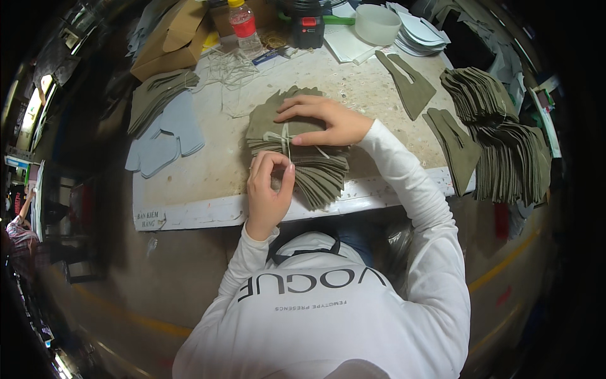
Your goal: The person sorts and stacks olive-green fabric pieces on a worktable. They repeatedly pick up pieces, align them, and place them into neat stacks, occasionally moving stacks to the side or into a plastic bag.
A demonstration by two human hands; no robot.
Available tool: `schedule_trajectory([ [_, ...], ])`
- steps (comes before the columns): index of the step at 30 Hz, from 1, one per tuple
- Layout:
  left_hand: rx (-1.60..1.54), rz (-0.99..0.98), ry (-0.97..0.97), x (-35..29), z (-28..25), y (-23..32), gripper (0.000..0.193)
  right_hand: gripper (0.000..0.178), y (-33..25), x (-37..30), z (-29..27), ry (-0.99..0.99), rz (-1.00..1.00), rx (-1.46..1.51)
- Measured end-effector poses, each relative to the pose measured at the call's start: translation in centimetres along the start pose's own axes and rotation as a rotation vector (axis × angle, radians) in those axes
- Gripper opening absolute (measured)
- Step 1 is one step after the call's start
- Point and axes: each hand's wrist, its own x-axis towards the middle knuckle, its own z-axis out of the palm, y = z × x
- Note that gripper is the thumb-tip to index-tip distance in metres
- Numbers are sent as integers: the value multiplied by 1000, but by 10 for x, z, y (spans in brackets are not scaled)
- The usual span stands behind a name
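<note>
A thick bundle of olive-green cut fabric pieces (322,177) lies in front of me at the table's near edge, its layers fanned out toward me. A pale string (285,132) runs across the bundle, with a loop or knot on top. My left hand (268,189) is at the bundle's near left side, thumb and forefinger pinched together on the string's end. Over the top of the bundle lies my right hand (325,120), its fingers stretched out and its thumb beside the knot. What is under the right palm is hidden.
Grey-blue cut pieces (161,148) and an olive stack (161,95) lie left. Tied olive stacks (514,158) and loose pieces (407,82) are on the right. Behind stand tangled string (230,66), a bottle (245,28), a cardboard box (170,47) and a white round container (377,25).
</note>
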Motion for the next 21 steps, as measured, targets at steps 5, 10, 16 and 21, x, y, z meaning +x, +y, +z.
schedule_trajectory([
  [5,-562,-207,-344,-18,-38,-11,6,47,-2,-6,-6,30,71,91],
  [10,-930,-119,-412,-26,-103,-6,14,45,-1,0,-10,-34,58,92],
  [16,292,-346,-305,87,-170,-46,11,45,-4,4,-8,-48,56,31],
  [21,-39,-231,-123,241,-140,-101,12,43,-4,-2,0,-6,136,79],
])
